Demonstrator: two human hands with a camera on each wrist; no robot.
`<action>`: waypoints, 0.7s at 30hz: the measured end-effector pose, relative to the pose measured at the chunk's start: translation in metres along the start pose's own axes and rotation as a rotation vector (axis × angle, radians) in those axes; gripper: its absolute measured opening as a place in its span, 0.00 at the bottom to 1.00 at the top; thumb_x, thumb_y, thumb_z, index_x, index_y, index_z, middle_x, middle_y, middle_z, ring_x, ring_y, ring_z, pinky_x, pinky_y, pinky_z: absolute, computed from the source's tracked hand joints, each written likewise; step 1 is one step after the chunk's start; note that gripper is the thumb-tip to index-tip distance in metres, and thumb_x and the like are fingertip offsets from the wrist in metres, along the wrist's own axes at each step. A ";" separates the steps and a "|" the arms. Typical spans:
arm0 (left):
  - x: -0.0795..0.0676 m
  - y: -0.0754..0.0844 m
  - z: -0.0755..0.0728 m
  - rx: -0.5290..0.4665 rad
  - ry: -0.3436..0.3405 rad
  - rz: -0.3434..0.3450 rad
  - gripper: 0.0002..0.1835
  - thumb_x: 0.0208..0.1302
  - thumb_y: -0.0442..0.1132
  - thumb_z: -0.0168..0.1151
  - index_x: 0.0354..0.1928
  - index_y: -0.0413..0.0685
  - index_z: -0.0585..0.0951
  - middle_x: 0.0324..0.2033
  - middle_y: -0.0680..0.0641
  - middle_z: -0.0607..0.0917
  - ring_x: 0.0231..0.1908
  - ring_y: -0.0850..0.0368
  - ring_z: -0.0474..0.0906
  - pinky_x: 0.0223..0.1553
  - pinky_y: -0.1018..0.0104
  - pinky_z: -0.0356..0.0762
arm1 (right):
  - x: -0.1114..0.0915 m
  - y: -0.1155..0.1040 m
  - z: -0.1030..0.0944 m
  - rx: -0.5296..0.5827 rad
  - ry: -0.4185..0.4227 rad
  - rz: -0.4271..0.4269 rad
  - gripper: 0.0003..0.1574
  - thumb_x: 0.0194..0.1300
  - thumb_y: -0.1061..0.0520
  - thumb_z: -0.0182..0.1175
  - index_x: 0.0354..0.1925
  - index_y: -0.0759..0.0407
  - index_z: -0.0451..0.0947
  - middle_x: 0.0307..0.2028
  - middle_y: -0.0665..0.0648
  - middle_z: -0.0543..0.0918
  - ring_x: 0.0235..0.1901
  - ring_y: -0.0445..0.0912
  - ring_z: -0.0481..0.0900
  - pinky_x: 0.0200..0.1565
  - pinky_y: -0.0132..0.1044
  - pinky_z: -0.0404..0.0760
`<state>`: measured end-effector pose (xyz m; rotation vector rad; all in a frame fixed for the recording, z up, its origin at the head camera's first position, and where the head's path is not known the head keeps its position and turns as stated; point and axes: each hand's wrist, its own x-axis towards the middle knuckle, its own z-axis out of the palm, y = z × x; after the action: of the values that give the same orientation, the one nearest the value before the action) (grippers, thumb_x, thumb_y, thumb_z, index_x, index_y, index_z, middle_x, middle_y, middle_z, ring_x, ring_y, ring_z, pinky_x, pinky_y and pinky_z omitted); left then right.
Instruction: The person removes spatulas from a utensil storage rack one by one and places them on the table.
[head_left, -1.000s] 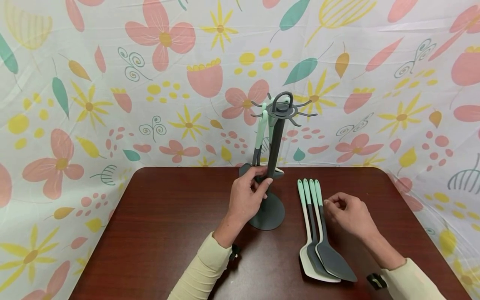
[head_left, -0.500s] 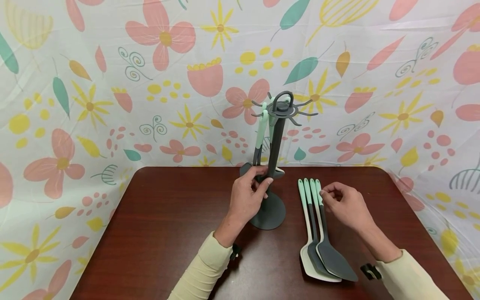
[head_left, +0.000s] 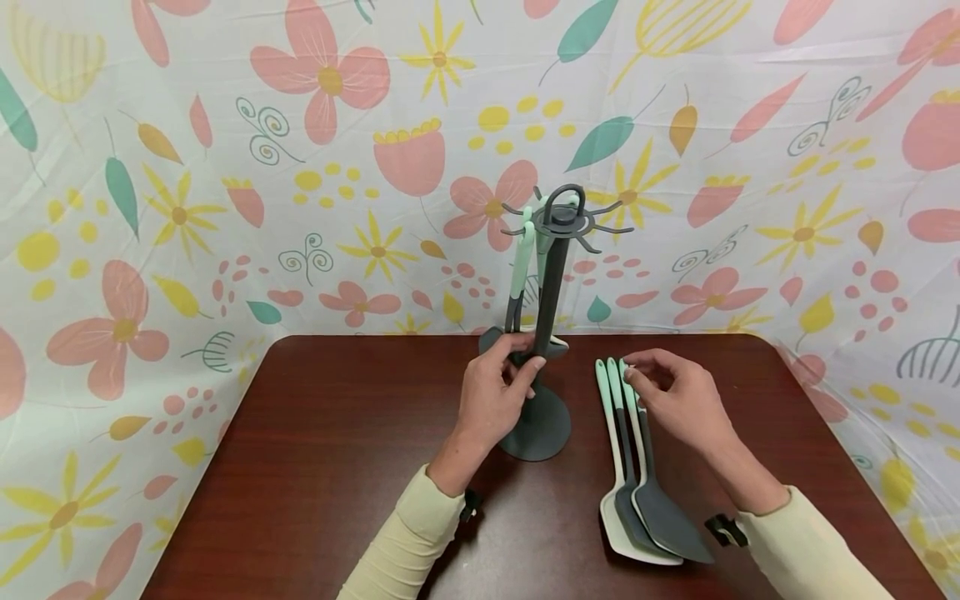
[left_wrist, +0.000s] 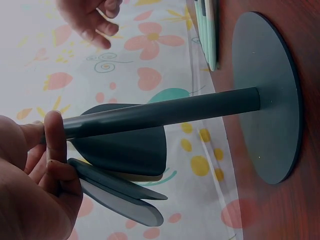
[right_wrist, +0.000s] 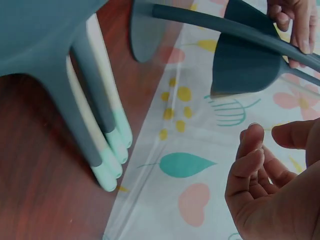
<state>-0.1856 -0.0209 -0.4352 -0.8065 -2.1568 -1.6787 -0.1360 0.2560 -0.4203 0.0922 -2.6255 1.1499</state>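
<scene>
My left hand grips the dark pole of a utensil stand, thumb on the near side. Several mint-handled utensils hang at the stand's back left; their dark and pale heads show below, partly behind the hand. To the right lies a row of several turners, heads overlapping toward me, with a dark turner on top and a pale turner at the left. My right hand hovers over the handle ends. In the right wrist view its loosely bent fingers hold nothing and stay apart from the mint handles.
The stand's round base rests on a dark red wooden table. Its ring of hooks spreads out at the top. Behind the table hangs a flower-printed cloth.
My right hand has moved left and away from me, from beside the turners to over their handle ends. The left hand and the stand have stayed in place.
</scene>
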 end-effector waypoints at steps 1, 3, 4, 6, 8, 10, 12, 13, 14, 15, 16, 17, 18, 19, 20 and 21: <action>0.000 0.000 0.000 -0.001 -0.001 0.001 0.18 0.77 0.46 0.66 0.65 0.55 0.82 0.52 0.52 0.88 0.23 0.65 0.82 0.28 0.67 0.82 | 0.001 -0.002 0.001 0.002 0.005 -0.009 0.12 0.77 0.50 0.66 0.54 0.52 0.86 0.35 0.54 0.88 0.24 0.45 0.84 0.23 0.34 0.78; 0.000 -0.001 0.000 -0.001 0.000 0.003 0.18 0.77 0.46 0.66 0.65 0.55 0.82 0.52 0.52 0.88 0.23 0.65 0.82 0.28 0.67 0.82 | 0.003 -0.005 0.002 0.015 0.009 -0.024 0.12 0.77 0.51 0.66 0.55 0.51 0.86 0.37 0.54 0.89 0.24 0.45 0.84 0.23 0.34 0.78; 0.000 -0.001 0.000 -0.001 0.000 0.006 0.18 0.77 0.46 0.66 0.65 0.55 0.82 0.52 0.52 0.88 0.23 0.65 0.82 0.28 0.67 0.83 | 0.004 -0.007 0.003 0.024 0.009 -0.034 0.13 0.77 0.51 0.66 0.56 0.51 0.86 0.38 0.54 0.89 0.24 0.45 0.84 0.23 0.34 0.78; 0.000 -0.001 0.000 -0.001 0.000 0.005 0.18 0.77 0.46 0.66 0.65 0.55 0.82 0.51 0.52 0.88 0.23 0.66 0.82 0.28 0.67 0.83 | 0.006 -0.009 0.005 0.043 0.005 -0.049 0.13 0.77 0.52 0.66 0.57 0.51 0.85 0.40 0.55 0.89 0.24 0.43 0.84 0.22 0.35 0.77; 0.000 -0.002 0.000 -0.001 -0.002 0.005 0.18 0.77 0.46 0.66 0.64 0.55 0.82 0.51 0.53 0.88 0.24 0.66 0.82 0.29 0.67 0.83 | 0.008 -0.011 0.006 0.061 -0.007 -0.050 0.14 0.78 0.51 0.65 0.58 0.50 0.85 0.40 0.55 0.89 0.23 0.43 0.83 0.22 0.35 0.77; 0.000 -0.002 0.000 -0.001 -0.006 0.003 0.18 0.77 0.46 0.66 0.64 0.55 0.82 0.51 0.52 0.88 0.24 0.67 0.81 0.29 0.68 0.83 | 0.010 -0.013 0.008 0.078 -0.018 -0.053 0.15 0.78 0.52 0.65 0.59 0.50 0.84 0.42 0.57 0.89 0.23 0.43 0.83 0.22 0.36 0.78; 0.000 -0.002 0.000 0.001 -0.009 0.000 0.18 0.77 0.46 0.65 0.64 0.55 0.82 0.51 0.52 0.88 0.24 0.67 0.81 0.29 0.68 0.83 | 0.012 -0.014 0.009 0.097 -0.028 -0.063 0.16 0.78 0.53 0.64 0.61 0.50 0.83 0.44 0.58 0.89 0.24 0.44 0.83 0.24 0.35 0.79; 0.000 -0.002 0.000 0.001 -0.011 -0.001 0.18 0.77 0.46 0.65 0.64 0.55 0.82 0.51 0.52 0.88 0.24 0.67 0.81 0.29 0.68 0.83 | 0.013 -0.015 0.010 0.107 -0.031 -0.073 0.17 0.78 0.54 0.64 0.62 0.51 0.83 0.45 0.57 0.89 0.24 0.44 0.84 0.25 0.35 0.80; 0.000 -0.002 0.000 0.002 -0.012 -0.002 0.18 0.77 0.46 0.65 0.64 0.54 0.82 0.52 0.52 0.88 0.24 0.67 0.81 0.29 0.68 0.83 | 0.014 -0.016 0.011 0.119 -0.034 -0.085 0.18 0.78 0.55 0.64 0.63 0.51 0.83 0.47 0.57 0.89 0.25 0.44 0.84 0.26 0.35 0.81; 0.000 -0.001 0.000 0.002 -0.012 -0.003 0.18 0.77 0.46 0.65 0.65 0.54 0.81 0.52 0.52 0.88 0.24 0.68 0.81 0.29 0.68 0.83 | 0.016 -0.018 0.012 0.131 -0.036 -0.096 0.19 0.79 0.56 0.64 0.64 0.51 0.82 0.48 0.57 0.89 0.25 0.45 0.84 0.27 0.35 0.82; 0.000 -0.001 0.000 0.002 -0.012 -0.004 0.18 0.77 0.46 0.65 0.65 0.54 0.81 0.52 0.52 0.88 0.24 0.68 0.81 0.29 0.68 0.83 | 0.017 -0.019 0.013 0.141 -0.036 -0.109 0.19 0.79 0.56 0.64 0.64 0.52 0.82 0.49 0.57 0.89 0.25 0.45 0.84 0.28 0.34 0.82; 0.000 -0.001 0.000 0.001 -0.012 -0.005 0.18 0.77 0.45 0.65 0.65 0.54 0.81 0.52 0.52 0.88 0.24 0.68 0.81 0.29 0.68 0.83 | 0.019 -0.020 0.014 0.148 -0.035 -0.120 0.20 0.79 0.57 0.64 0.65 0.52 0.82 0.49 0.57 0.89 0.25 0.44 0.84 0.28 0.34 0.82; 0.001 -0.001 0.000 0.000 -0.011 -0.006 0.18 0.77 0.45 0.65 0.65 0.54 0.81 0.52 0.51 0.88 0.24 0.68 0.81 0.29 0.68 0.83 | 0.020 -0.022 0.015 0.158 -0.033 -0.130 0.20 0.78 0.57 0.64 0.65 0.52 0.82 0.49 0.57 0.89 0.25 0.44 0.84 0.28 0.34 0.82; 0.001 -0.001 0.000 -0.001 -0.010 -0.007 0.18 0.77 0.45 0.66 0.65 0.54 0.81 0.52 0.51 0.88 0.24 0.68 0.81 0.29 0.68 0.83 | 0.021 -0.024 0.016 0.163 -0.031 -0.139 0.21 0.78 0.58 0.64 0.66 0.52 0.81 0.50 0.56 0.89 0.25 0.44 0.84 0.27 0.34 0.81; 0.001 0.000 0.000 -0.001 -0.010 -0.008 0.18 0.77 0.45 0.65 0.65 0.54 0.82 0.52 0.51 0.88 0.24 0.68 0.81 0.29 0.68 0.83 | 0.022 -0.026 0.017 0.167 -0.029 -0.146 0.21 0.78 0.58 0.64 0.66 0.52 0.81 0.50 0.56 0.89 0.25 0.44 0.84 0.27 0.34 0.81; 0.001 -0.001 0.000 0.000 -0.010 -0.009 0.18 0.77 0.45 0.65 0.65 0.54 0.82 0.52 0.52 0.88 0.24 0.68 0.81 0.29 0.68 0.83 | 0.023 -0.027 0.017 0.171 -0.028 -0.153 0.22 0.78 0.58 0.64 0.67 0.52 0.81 0.50 0.56 0.89 0.24 0.44 0.83 0.27 0.34 0.80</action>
<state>-0.1865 -0.0209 -0.4353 -0.8085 -2.1696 -1.6828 -0.1573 0.2259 -0.4058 0.3386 -2.4886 1.3247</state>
